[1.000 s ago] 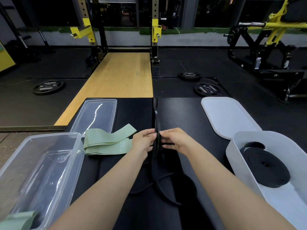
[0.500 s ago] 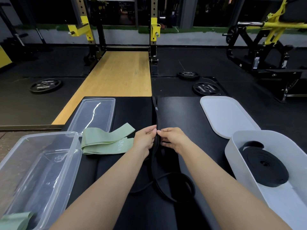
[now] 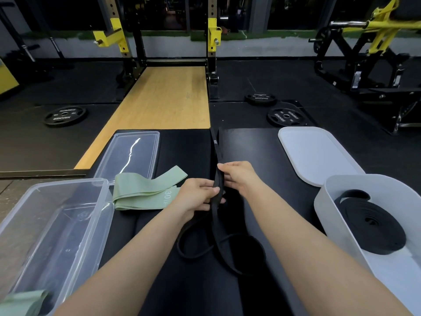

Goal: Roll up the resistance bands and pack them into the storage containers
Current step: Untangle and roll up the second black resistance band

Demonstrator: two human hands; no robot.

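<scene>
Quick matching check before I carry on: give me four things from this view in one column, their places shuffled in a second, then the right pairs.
1. coiled black band
2. green band
3. long black band
4. white lid

A. gripped by left hand and right hand
B. flat on the mat, beyond the white container
C. inside the white container
D. on the mat beside the clear container

Pairs: 1-C, 2-D, 3-A, 4-B

A long black band (image 3: 216, 156) lies stretched along the middle of the dark mat, its near end looping loosely. A light green band (image 3: 145, 190), marked 30 LB, lies folded flat to its left. A rolled black band (image 3: 373, 226) rests inside the white container (image 3: 323, 201) on the right. The clear container (image 3: 57, 224) on the left holds a piece of green band (image 3: 22, 302).
</scene>
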